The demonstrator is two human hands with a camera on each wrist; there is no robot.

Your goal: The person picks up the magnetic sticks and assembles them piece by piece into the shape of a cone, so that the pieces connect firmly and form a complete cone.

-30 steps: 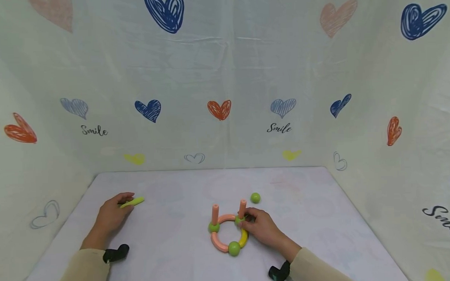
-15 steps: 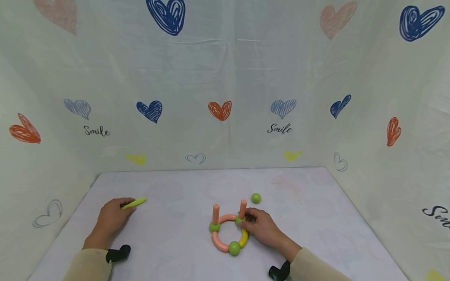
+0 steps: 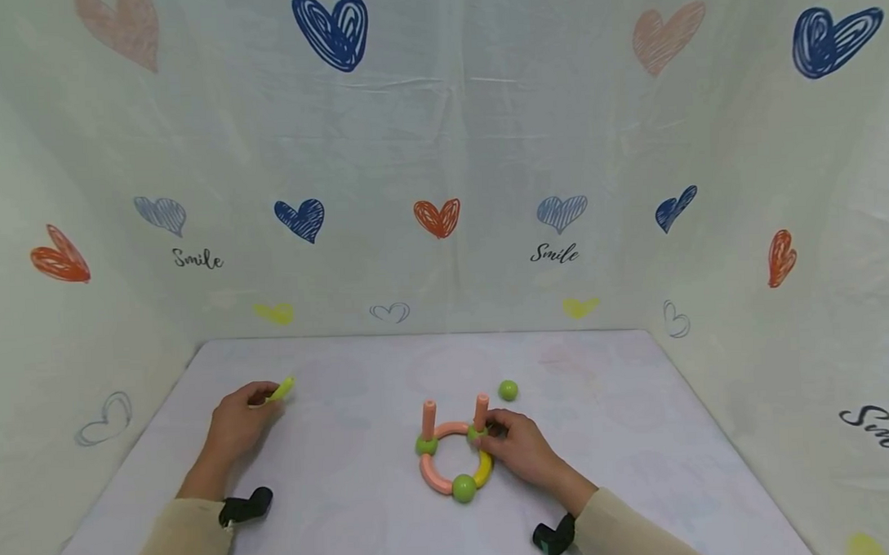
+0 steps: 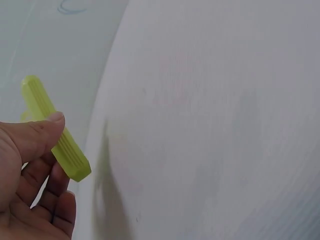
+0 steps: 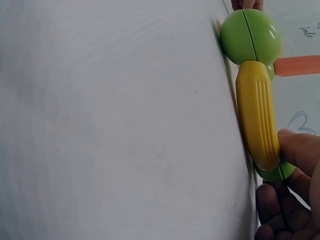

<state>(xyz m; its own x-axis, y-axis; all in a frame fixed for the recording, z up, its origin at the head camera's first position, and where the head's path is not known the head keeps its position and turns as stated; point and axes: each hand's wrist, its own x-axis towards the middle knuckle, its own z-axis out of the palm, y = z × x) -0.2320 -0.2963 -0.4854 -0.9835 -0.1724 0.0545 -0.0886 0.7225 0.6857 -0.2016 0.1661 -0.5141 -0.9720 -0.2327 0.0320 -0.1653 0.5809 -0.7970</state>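
In the head view, my left hand (image 3: 238,421) holds a yellow-green stick (image 3: 283,388) above the left part of the table. The left wrist view shows this ridged stick (image 4: 73,156) pinched between thumb and fingers. My right hand (image 3: 527,448) pinches a green ball (image 3: 476,434) at the far right of a ring. Two pink curved pieces (image 3: 433,476), a yellow curved piece (image 3: 485,470) and green balls, including the near ball (image 3: 464,488), form that ring. Two straight pink rods (image 3: 429,420) rise from the far balls. Against the thumb lies the yellow piece (image 5: 258,115) in the right wrist view.
A loose green ball (image 3: 508,390) lies behind the ring, to its right. The white-covered table (image 3: 347,444) ends at a hanging white cloth (image 3: 484,145) printed with hearts, which also runs along both sides.
My left hand has moved a little to the right, and the stick in it has turned to point more steeply upward. My right hand stays at the same ball of the ring.
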